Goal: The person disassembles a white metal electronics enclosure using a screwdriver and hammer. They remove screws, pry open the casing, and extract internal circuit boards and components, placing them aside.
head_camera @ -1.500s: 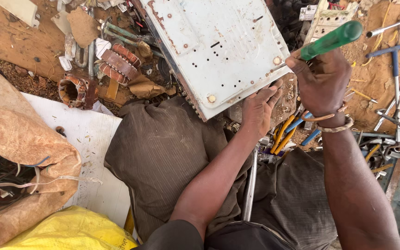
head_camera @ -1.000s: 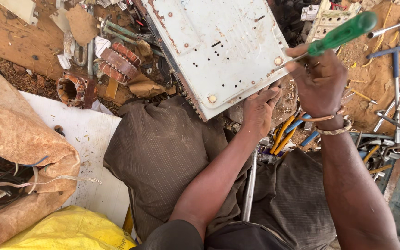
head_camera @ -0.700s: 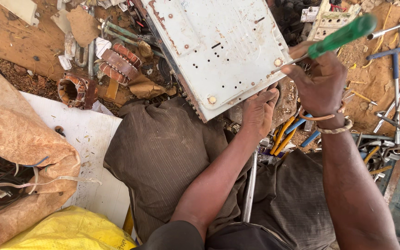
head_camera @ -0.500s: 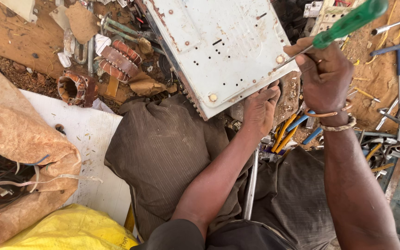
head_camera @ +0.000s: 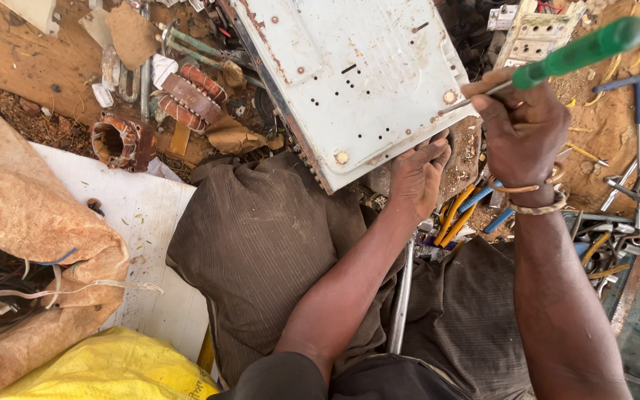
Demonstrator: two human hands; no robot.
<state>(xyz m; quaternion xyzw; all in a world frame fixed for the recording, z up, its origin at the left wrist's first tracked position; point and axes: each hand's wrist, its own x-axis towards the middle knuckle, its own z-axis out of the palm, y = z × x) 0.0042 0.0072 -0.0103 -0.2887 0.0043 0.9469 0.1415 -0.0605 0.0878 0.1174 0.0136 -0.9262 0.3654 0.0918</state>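
The right hand (head_camera: 524, 130) gripped a green screwdriver (head_camera: 568, 53), its tip at a screw (head_camera: 450, 97) on the white panel's (head_camera: 350, 74) right edge. The left hand (head_camera: 418, 176) curled its fingers under the panel's lower edge, propping it over the lap.

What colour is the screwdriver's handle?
Bright green, seen clearly in the head view: the screwdriver handle sticks out above the right hand.

Bare forearms, bangles at the right hand (head_camera: 521, 133), grey-brown ribbed trousers (head_camera: 261, 244).
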